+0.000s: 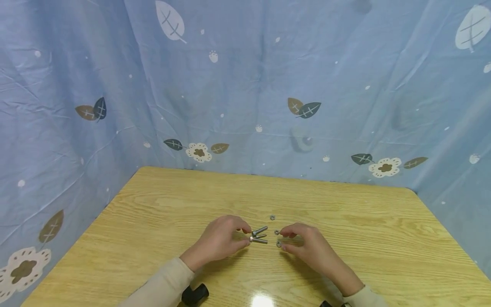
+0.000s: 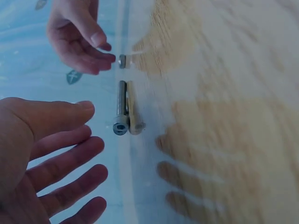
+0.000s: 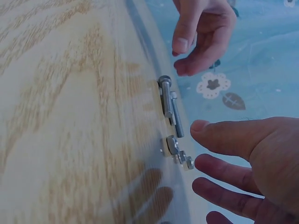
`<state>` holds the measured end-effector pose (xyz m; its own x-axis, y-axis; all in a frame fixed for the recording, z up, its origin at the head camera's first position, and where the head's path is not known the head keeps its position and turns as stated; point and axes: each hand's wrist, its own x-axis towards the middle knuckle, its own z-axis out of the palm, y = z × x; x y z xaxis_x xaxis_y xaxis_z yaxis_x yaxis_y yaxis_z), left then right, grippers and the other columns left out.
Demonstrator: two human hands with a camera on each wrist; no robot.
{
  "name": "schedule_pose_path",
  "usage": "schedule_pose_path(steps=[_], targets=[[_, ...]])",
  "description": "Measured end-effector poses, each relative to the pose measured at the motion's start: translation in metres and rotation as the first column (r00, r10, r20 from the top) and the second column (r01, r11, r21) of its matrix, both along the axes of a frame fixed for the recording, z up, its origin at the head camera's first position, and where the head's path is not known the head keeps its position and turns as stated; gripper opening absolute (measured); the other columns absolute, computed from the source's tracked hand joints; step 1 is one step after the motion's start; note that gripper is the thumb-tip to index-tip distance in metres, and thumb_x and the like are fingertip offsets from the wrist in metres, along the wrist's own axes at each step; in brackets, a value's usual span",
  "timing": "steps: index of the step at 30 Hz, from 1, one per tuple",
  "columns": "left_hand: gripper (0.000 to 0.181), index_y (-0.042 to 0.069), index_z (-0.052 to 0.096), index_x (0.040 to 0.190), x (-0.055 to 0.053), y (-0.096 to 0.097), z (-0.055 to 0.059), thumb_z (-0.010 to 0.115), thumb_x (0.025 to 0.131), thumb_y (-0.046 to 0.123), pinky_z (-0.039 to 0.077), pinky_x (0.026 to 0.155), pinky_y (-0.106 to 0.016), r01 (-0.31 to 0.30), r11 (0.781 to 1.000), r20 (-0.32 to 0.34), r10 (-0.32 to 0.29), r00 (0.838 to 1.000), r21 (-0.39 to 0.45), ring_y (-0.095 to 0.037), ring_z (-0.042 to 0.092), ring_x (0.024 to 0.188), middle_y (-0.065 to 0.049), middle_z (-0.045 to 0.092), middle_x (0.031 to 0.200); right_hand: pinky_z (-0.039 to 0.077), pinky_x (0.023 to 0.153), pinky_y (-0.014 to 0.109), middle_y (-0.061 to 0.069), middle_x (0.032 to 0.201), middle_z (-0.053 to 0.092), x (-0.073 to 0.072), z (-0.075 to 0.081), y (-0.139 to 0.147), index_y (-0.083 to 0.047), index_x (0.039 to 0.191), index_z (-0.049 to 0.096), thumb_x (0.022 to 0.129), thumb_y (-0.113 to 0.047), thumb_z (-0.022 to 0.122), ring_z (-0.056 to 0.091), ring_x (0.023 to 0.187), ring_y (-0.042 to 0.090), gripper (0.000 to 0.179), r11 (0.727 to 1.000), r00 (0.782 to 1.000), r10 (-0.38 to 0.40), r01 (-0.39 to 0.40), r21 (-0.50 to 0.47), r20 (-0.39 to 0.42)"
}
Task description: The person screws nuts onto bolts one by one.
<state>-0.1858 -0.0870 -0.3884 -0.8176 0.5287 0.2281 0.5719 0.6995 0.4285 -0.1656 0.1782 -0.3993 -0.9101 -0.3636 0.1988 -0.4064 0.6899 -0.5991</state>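
Three metal socket-head bolts lie close together on the table: an upper bolt, a short middle bolt and a lower bolt. Just left of their heads is my left hand, its thumb and fingers spread apart with nothing between them. To the right of the bolts sit a far nut, a middle nut and a near nut. My right hand hovers beside the two nearer nuts, fingers relaxed and thumb apart. In the right wrist view, its fingertips appear clear of the nuts.
The hardware lies on a wood-grain table, glossy with a bright reflection near the front. A blue patterned curtain hangs behind and beside it. Near the left sleeve a black object shows at the bottom edge.
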Motion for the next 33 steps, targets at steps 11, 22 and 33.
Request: schedule_pose_path(steps=[11,22,33], targets=[[0.01,0.023,0.076,0.093,-0.008,0.006,-0.003,0.077,0.083,0.025,0.05,0.069,-0.025,0.008,0.999,-0.001,-0.008,1.0,-0.032,-0.009,0.064,0.084,0.01,0.072,0.09,0.053,0.071,0.025,-0.007,0.093,0.07,-0.005,-0.009,-0.002,-0.017,0.101,0.074,0.078,-0.014,0.08,0.061,0.082,0.008,0.024,1.0,0.999,0.014,-0.014,-0.013,-0.049],[0.01,0.026,0.077,0.087,-0.009,0.01,-0.002,0.081,0.078,0.023,0.049,0.068,-0.023,-0.013,0.998,-0.004,0.012,1.0,-0.063,-0.008,0.063,0.082,0.013,0.072,0.086,0.049,0.067,0.022,-0.011,0.091,0.068,-0.009,-0.013,-0.002,-0.018,0.1,0.074,0.079,-0.013,0.079,0.055,0.078,0.004,0.022,0.999,0.999,0.04,-0.04,0.005,-0.02],[0.01,0.027,0.077,0.082,-0.011,0.014,-0.005,0.082,0.077,0.02,0.049,0.066,-0.022,0.002,0.995,-0.042,-0.006,0.999,-0.104,-0.005,0.064,0.078,0.014,0.071,0.083,0.047,0.062,0.019,-0.011,0.091,0.065,-0.012,-0.017,-0.004,-0.021,0.095,0.075,0.082,-0.011,0.076,0.051,0.072,0.0,0.016,0.998,0.998,0.069,-0.069,0.015,-0.007]])
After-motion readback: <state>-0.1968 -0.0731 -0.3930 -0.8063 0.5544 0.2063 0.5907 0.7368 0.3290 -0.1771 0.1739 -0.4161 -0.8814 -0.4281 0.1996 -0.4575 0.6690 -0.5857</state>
